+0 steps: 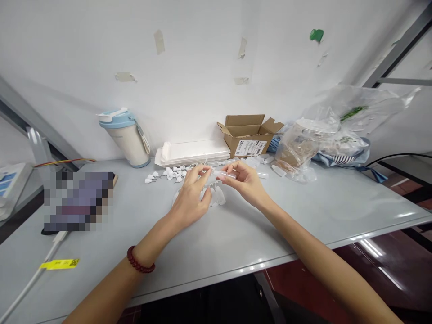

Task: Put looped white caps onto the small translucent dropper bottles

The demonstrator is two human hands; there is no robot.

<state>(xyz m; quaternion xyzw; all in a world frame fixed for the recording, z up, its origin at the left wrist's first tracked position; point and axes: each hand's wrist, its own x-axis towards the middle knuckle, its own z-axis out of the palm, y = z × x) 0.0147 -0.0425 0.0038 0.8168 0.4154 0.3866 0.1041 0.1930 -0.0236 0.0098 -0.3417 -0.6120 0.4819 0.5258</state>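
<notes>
My right hand [249,185] is closed around a slim clear plastic tube [227,174], which lies nearly level between thumb and fingers. At the tube's left end, my left hand [189,197] pinches a small whitish cap [215,173]; its exact shape is partly hidden by the fingertips. Just behind my left hand lies a cluster of small white caps [173,173], some with thin stems. Several translucent flat oval pieces [218,196] with thin loops rest on the table below and between my hands, partly covered by the left one. More clear pieces [278,170] lie right of my right hand.
On the grey table [236,238] stand a cream and blue cup [127,138], a stack of white flat boxes [195,150] and an open cardboard box [251,141]. Plastic bags [300,144] lie at right. A pixelated phone-like device [81,202] with a white cable [35,274] is left.
</notes>
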